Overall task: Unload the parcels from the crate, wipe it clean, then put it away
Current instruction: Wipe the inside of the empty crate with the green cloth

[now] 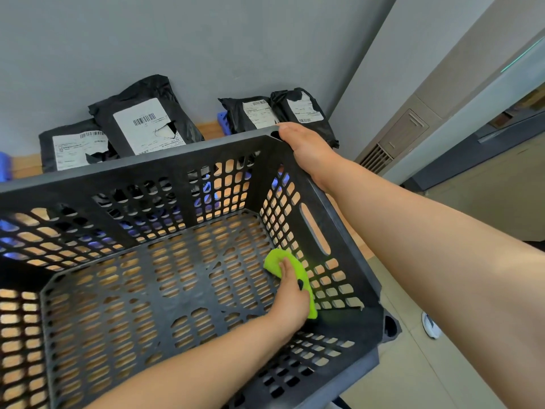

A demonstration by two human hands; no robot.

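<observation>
A black perforated plastic crate [182, 169] fills the lower left of the head view, with nothing inside but my hand and cloth. My left hand [290, 299] reaches in and grips a bright green cloth [283, 259], pressing it where the floor meets the right wall. My right hand [306, 149] holds the crate's far right corner rim, fingers curled over the edge. Several black parcels with white labels lie beyond the crate against the grey wall: one [144, 113] leaning, one [73, 146] at left, two [250, 113] [306, 110] at right.
The parcels rest on a wooden surface [206, 128] with blue plastic pieces [222, 121] showing between them. A beige cabinet with a vent grille [380, 157] stands to the right. Tiled floor [413, 364] lies below right, with a white object [430, 324] on it.
</observation>
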